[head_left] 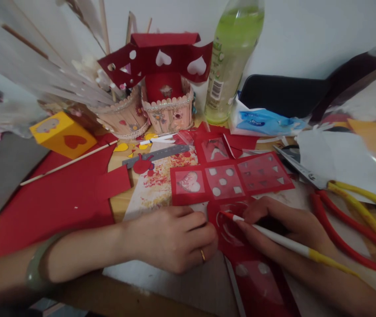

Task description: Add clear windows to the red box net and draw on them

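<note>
My right hand [273, 224] is closed around a white pen [280, 240] with an orange-red tip and a yellow end. Its tip rests on a panel with curved openings in the cross-shaped red card [206, 197]. Other panels of this card have a heart, round and triangular cut-outs, with a clear film over them. My left hand [181, 240] lies at the card's left edge with fingers curled; the fingertips are hidden, so I cannot tell whether they grip anything. A ring and a green bangle [37, 266] are on that hand and wrist.
Large scissors [323, 182] with red and yellow handles lie at right. Behind stand a green drink bottle [234, 61], a tissue pack [267, 121] and decorated stick baskets [168, 112]. At left are a yellow box [62, 134], red card sheets [65, 198], a wooden stick [68, 163] and a ruler [161, 154].
</note>
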A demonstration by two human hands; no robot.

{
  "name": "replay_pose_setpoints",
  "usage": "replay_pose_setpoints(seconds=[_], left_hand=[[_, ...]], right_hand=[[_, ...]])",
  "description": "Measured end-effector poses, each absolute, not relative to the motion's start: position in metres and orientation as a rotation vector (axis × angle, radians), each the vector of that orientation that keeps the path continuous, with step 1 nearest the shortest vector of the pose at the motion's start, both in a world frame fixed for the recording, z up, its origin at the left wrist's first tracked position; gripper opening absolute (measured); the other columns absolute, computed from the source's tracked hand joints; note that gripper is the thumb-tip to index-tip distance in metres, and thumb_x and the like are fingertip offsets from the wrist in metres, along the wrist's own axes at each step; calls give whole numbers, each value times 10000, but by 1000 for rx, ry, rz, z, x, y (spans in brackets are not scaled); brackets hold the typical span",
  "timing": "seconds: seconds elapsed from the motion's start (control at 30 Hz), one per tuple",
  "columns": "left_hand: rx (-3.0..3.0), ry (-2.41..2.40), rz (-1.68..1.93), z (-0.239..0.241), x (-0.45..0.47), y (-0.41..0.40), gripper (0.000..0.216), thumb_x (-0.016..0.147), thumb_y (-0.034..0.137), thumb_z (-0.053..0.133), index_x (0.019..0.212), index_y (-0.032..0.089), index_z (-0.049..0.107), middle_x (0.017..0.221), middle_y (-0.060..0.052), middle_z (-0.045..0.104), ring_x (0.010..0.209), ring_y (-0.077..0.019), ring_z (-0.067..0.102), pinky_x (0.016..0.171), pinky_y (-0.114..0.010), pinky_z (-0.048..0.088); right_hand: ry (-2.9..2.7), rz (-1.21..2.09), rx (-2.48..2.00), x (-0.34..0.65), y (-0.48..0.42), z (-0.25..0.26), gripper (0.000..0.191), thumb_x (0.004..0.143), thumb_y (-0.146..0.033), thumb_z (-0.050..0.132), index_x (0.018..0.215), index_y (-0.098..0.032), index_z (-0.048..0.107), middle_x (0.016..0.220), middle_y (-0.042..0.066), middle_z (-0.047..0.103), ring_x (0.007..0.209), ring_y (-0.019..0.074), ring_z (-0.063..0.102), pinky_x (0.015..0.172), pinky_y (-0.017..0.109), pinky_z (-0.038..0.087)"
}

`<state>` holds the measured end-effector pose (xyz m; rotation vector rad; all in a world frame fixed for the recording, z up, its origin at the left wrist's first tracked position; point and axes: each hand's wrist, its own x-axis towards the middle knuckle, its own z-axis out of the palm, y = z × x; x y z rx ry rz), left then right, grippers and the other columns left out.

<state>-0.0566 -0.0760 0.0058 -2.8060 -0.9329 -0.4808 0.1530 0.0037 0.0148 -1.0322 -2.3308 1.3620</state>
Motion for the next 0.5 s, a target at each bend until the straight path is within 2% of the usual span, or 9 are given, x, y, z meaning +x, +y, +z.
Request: replay_pose_setpoints(seconds=[0.23, 0.4, 0.5], left_hand=[[-2821, -932, -450, 5, -57, -78, 321, 931, 114, 360, 883, 129, 677, 790, -35, 673, 664, -166, 598, 471, -283, 465], [-2813, -949, -467, 6, -56, -77, 325, 933, 117, 358, 862, 124, 675, 767, -34, 664, 645, -159, 589, 464, -282, 457], [-2810, -946, -466, 7, -56, -76, 337, 936, 111, 343, 867, 124, 673, 764, -33, 661, 645, -156, 587, 466, -279, 453]], right_hand=[[-2334, 1459, -1086, 150, 4, 19, 263, 854, -445, 520, 702, -230, 532, 639, -5, 607, 567, 153, 544, 480, 258, 411], [-2364, 1506, -1028, 150, 3, 19, 216, 854, -397, 515, 711, -237, 537, 653, 6, 630, 591, 173, 579, 475, 264, 431], [-2391, 1524, -948, 153, 3, 18, 205, 841, -372, 523, 683, -241, 528, 607, -3, 606, 539, 166, 560, 433, 259, 409]])
